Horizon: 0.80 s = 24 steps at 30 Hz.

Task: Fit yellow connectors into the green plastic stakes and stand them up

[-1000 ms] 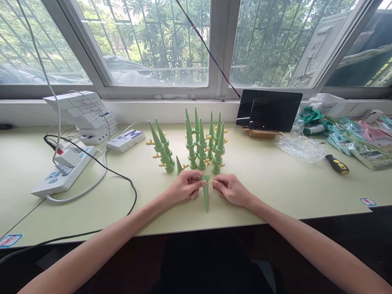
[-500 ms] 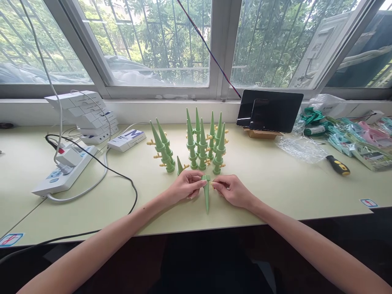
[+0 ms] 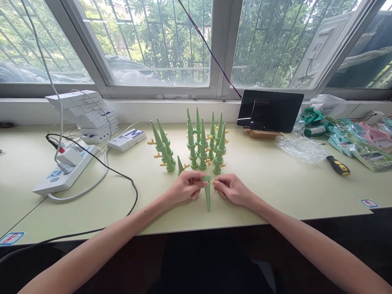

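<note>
My left hand (image 3: 190,185) is closed on a green plastic plant watering spike (image 3: 208,198), pinching it near its wide collar with the tip pointing down toward me. Just right of it, my right hand (image 3: 231,188) pinches a small yellow valve (image 3: 212,185), mostly covered by the fingers, against the spike's side. Beyond the hands stand stacked green spikes with yellow valves: a left stack (image 3: 165,151) and a larger cluster (image 3: 203,149). A single spike (image 3: 180,164) stands just behind my left hand, its lower part hidden.
A white power strip (image 3: 65,169) with cables and white boxes (image 3: 87,114) occupy the left. A tablet (image 3: 277,110) leans at the back. On the right lie a yellow-black screwdriver (image 3: 337,165), clear plastic wrap (image 3: 301,149) and bagged parts (image 3: 352,136). The table's front edge runs below my hands.
Both hands and the held spike have shifted very slightly to the right in view. The grip of each hand looks the same, and the standing spikes stay in place.
</note>
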### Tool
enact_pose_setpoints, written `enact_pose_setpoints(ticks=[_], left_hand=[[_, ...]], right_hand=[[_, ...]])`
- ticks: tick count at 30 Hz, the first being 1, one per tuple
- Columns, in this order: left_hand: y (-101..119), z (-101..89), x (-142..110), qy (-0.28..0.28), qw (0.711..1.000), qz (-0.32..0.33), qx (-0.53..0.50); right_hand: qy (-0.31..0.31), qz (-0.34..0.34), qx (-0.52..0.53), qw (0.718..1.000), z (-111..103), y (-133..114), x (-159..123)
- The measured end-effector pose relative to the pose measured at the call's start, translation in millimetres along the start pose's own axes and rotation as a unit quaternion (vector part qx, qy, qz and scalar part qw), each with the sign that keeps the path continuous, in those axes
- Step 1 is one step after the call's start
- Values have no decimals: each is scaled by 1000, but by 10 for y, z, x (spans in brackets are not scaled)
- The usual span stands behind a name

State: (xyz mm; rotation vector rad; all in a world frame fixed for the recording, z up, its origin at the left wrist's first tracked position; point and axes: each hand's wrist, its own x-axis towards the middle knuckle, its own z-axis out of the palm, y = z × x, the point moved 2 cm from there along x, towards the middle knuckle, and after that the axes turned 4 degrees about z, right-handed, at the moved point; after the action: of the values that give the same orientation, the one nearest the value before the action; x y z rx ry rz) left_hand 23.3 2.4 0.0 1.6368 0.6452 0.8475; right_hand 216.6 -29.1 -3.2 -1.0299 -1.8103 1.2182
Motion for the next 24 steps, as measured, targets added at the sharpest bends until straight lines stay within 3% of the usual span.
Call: enact_pose_setpoints(ticks=[10,16,24], left_hand=[[72,-1,3,-38,998,-45,-5],[17,-4,10,-8,1000,-16,-8],[10,-4,5,-15,1000,-22,5]], right_hand=[[33,-47,-63,996,14,15,-5],[6,-10,-11,1000,13,-14,-5],[7,-5,-11,1000,9,1,3]])
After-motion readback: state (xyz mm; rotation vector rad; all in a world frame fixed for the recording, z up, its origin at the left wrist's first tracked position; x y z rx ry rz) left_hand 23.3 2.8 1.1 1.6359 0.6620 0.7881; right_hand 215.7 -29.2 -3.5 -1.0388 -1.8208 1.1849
